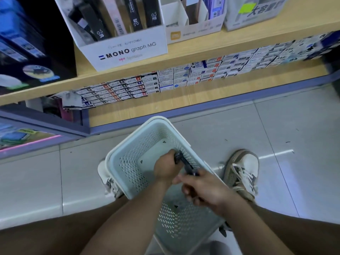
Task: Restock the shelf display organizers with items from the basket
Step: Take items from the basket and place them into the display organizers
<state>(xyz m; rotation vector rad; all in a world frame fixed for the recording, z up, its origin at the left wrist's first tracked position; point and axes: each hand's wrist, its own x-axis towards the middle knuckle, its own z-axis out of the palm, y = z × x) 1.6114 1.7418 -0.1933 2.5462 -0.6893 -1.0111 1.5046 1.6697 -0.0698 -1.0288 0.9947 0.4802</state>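
Standing over the basket (128,166) on the tiled floor (33,181), both hands in it. Far left: dark display boxes (22,39) with blue print, blurred, unreadable. Next, on the wooden shelf (211,48), the white organizer (125,52) marked "MONO graph MG", holding upright dark lead cases (136,13) labelled 0.5 2B and 0.5 HB. Under that shelf, a long row of small stacked boxes (165,80) runs left to right. Near side: my left shoe (108,181) is partly under the basket's left edge. The basket is pale, perforated, tilted, and sits between my feet. My left hand (166,168) is inside it, fingers curled round the far end of some dark packs (185,163) against the basket's right wall. My right hand (204,188) is touching the left, clamped on the near end of the same dark packs. Can't tell how many packs or what's printed on them. Rest of the basket floor shows bare. Far, right of the MONO box: a second white organizer (195,28) with dividers and a yellow logo, slots partly filled. Near right: my right shoe (242,172), just beside the basket. Far right on the shelf: a grey-white box (257,17) with a green sticker (248,7).
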